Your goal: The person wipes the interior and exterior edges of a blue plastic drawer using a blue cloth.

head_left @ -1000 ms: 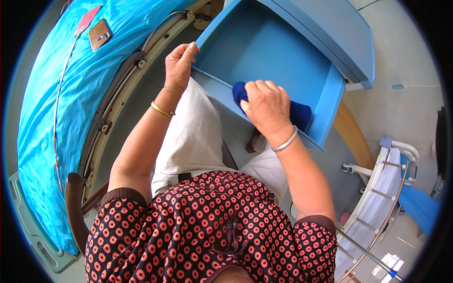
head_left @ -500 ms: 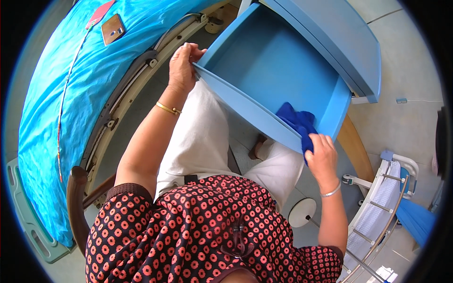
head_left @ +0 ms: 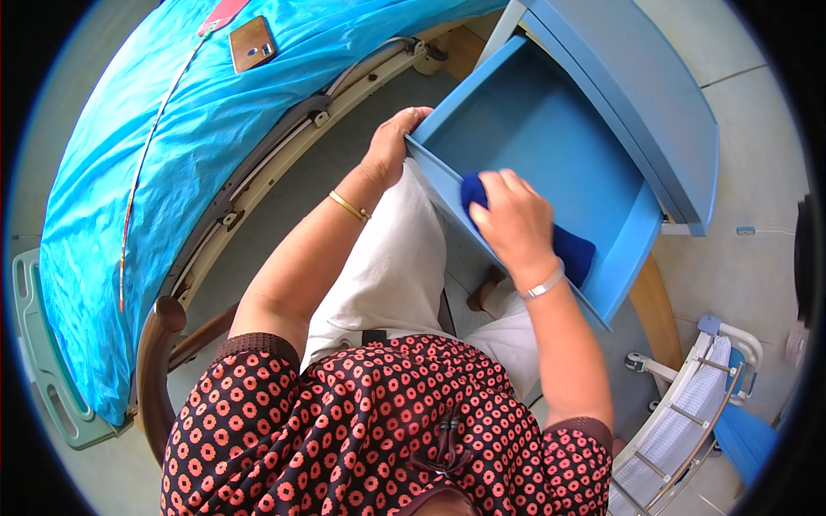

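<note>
A light blue drawer (head_left: 533,129) is pulled out of a blue cabinet in front of me. My left hand (head_left: 391,146) grips the drawer's left front corner, its fingertips partly hidden behind the side wall. My right hand (head_left: 516,215) is closed on a dark blue cloth (head_left: 575,255) over the drawer's front panel. Part of the cloth bunches out past my fingers, and the rest trails under my wrist into the drawer's right front part.
The blue cabinet (head_left: 637,95) stands beyond the drawer. To the left, a bed with a bright blue sheet (head_left: 95,198) holds a gold phone (head_left: 252,45) and a fly swatter (head_left: 142,159). A brown wooden armrest (head_left: 159,344) is at my left, a white-railed bed (head_left: 688,404) at lower right.
My right hand has moved left along the drawer's front edge with the cloth, from the right corner toward the middle. My left hand stays at the left corner.
</note>
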Demonstrator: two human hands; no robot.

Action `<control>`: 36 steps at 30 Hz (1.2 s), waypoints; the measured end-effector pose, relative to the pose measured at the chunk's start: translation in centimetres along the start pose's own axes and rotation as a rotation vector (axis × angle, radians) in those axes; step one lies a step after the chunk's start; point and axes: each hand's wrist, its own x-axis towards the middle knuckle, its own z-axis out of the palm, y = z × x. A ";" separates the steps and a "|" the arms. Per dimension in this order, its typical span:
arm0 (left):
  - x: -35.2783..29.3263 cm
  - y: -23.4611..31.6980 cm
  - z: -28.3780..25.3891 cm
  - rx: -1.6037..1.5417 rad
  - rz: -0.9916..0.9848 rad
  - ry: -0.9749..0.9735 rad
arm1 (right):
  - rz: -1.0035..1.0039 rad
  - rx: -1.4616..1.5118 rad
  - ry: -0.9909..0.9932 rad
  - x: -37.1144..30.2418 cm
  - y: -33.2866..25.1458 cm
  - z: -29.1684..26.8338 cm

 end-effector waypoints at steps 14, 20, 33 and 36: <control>-0.1 -1.4 -1.4 -0.224 0.071 -0.036 | -0.038 -0.037 0.067 4.0 -3.5 3.1; -0.6 -1.7 -1.7 -0.257 0.110 0.046 | 0.058 0.006 -0.067 -5.7 2.9 -2.7; -4.7 2.8 2.2 1.158 1.092 -0.178 | 0.259 -0.087 -0.062 -16.8 9.1 -8.3; -5.0 2.6 2.8 1.529 1.031 -0.194 | 0.171 -0.186 -0.032 -15.8 8.6 -7.5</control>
